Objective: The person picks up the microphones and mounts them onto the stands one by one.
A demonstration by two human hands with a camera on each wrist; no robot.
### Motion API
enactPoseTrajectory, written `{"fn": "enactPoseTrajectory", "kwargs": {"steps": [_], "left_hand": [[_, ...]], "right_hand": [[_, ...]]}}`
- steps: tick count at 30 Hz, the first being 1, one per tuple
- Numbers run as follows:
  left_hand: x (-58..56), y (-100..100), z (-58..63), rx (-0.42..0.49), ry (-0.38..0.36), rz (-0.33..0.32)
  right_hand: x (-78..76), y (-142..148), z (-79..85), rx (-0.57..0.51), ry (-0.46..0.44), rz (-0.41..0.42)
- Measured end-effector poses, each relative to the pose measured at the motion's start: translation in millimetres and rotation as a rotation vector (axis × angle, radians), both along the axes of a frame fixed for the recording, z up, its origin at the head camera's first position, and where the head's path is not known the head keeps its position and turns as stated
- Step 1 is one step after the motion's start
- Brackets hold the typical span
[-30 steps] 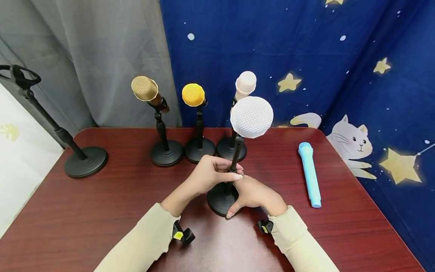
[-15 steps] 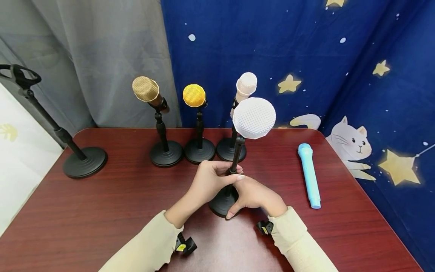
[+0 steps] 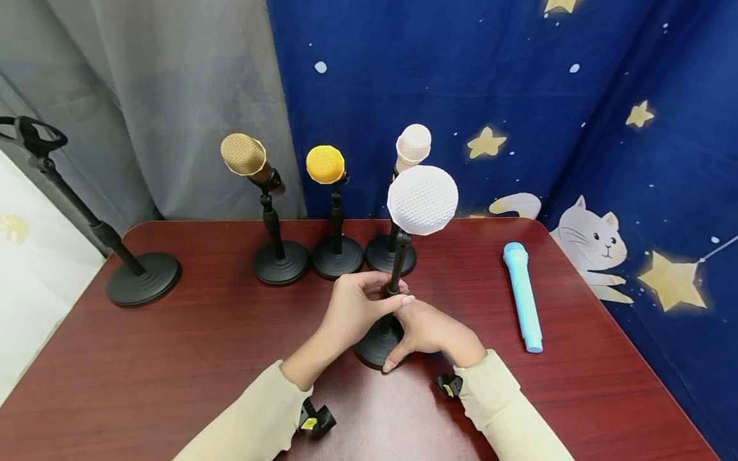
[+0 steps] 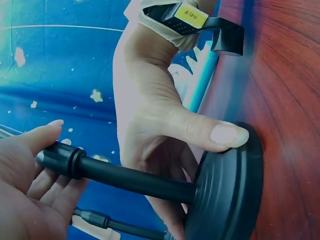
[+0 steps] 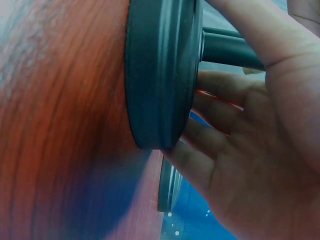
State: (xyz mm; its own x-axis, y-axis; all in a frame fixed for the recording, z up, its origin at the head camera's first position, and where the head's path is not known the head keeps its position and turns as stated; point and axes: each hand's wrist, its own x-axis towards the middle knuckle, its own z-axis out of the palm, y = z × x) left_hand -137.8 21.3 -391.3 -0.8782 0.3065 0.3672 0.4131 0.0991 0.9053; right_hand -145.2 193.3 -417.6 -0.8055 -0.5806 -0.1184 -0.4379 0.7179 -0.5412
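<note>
A microphone with a white mesh head tops a black stand whose round base is on the table. My left hand holds the stand's pole between thumb and fingers. In the left wrist view the black collar of the pole lies against those fingers. My right hand grips the base from the right, its thumb over the rim. Its other fingers reach round the far side of the base in the right wrist view.
Behind stand microphones with gold, yellow and pale heads, each on a black stand. An unloaded black stand is at the left. A light blue microphone lies at the right of the red-brown table.
My left hand sits slightly lower and its wrist has shifted a little to the right. The right hand keeps its place on the base. The head view has shifted slightly.
</note>
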Motion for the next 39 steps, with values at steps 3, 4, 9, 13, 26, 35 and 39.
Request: {"fn": "enactPoseTrajectory", "kwargs": {"steps": [3,4,9,13,26,35,39], "left_hand": [[-5.0,-5,2.1,-0.050,-0.031,-0.068],[-7.4,-7,3.5,-0.069,-0.049,-0.105],[-26.4,-27,15.8,-0.128,-0.168,-0.392],[-45.9,-36,26.2,-0.177,-0.208,-0.612],[-83.6,-27,23.2,-0.269,-0.340,-0.876],[-83.2,-27,16.5,-0.264,-0.323,-0.840],[-81.4,-27,14.7,-0.250,-0.295,-0.826]], "right_hand": [[0.0,0,-0.2,-0.007,-0.014,-0.005],[0.2,0,-0.3,-0.005,-0.018,-0.008],[0.0,1,-1.0,0.024,0.007,-0.004],[-0.7,1,-1.3,0.035,0.030,-0.004],[1.2,0,-2.2,0.047,0.041,-0.010],[0.2,0,-2.3,0.064,0.089,0.031],[0.2,1,-2.8,0.077,0.090,0.032]]}}
